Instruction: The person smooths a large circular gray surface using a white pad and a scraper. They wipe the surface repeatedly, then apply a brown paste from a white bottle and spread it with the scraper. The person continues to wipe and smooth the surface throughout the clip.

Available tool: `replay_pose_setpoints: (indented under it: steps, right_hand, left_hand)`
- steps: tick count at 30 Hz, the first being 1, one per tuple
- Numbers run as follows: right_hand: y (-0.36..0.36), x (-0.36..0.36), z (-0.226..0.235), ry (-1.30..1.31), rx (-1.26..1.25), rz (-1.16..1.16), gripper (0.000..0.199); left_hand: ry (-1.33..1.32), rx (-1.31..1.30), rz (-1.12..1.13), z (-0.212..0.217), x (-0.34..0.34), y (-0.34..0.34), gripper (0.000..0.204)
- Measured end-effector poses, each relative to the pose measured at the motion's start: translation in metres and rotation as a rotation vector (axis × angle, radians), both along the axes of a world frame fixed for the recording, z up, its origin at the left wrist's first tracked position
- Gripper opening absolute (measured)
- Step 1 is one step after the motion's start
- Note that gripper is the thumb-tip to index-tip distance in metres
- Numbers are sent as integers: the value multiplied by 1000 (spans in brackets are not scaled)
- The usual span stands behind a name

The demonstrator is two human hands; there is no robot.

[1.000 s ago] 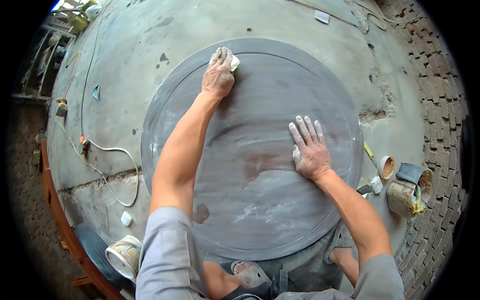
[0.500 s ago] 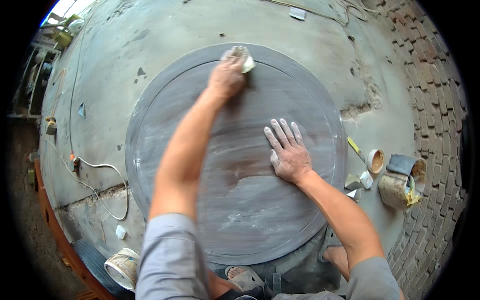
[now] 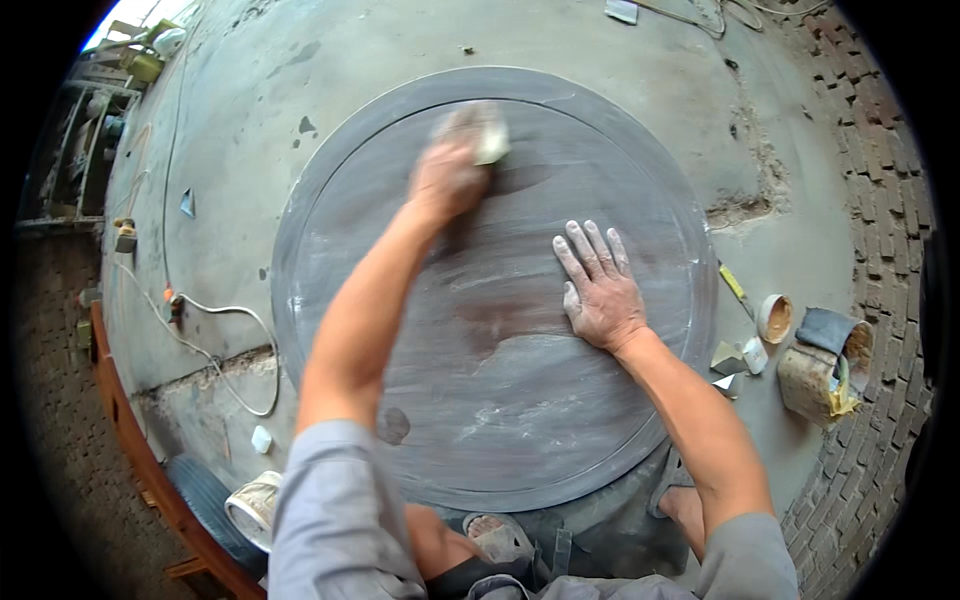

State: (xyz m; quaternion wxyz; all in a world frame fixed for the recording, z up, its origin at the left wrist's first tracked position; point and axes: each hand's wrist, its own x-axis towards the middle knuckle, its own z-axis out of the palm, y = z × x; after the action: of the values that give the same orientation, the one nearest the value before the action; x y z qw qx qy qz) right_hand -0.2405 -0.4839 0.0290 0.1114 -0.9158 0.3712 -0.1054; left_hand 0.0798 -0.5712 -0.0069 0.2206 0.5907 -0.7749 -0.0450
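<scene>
"Two hands?"
"Yes: the left hand (image 3: 452, 170), blurred, grips a pale pad (image 3: 493, 144) near the far edge of the grey disc (image 3: 520, 425); the right hand (image 3: 604, 300) lies flat and spread, right of its centre."
"Beyond?"
"A container (image 3: 806, 378), right of the disc."

No txt, nos. or signs legible anywhere in view. White bucket (image 3: 255, 508), lower L: dark marks on it (print or just grime, can't tell). Pale flat piece (image 3: 621, 11) at top edge, R of ctr: too small to make out any lettering. Squarish container (image 3: 806, 384), far R: stained, nothing readable. Yellow tool (image 3: 735, 281) nr round tub (image 3: 774, 318): both too small to read, w/ no clear characters on either.
</scene>
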Motion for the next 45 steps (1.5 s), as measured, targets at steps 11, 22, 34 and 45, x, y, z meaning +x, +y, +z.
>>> replay_pose_setpoints:
  steps: [11,22,34,45]
  right_hand:
    - [4,17,1,37,-25,52,74]
    - [6,23,0,62,-42,75,74]
    - [8,102,-8,209,-142,-409,77]
    - [17,84,-15,-51,-52,-49,74]
  left_hand:
    - [101,-106,295,5,-79,68,66]
    - [205,-147,445,1,-60,119,65]
    - [-92,-16,652,-5,105,308,55]
    - [-138,-13,687,-18,113,314,52]
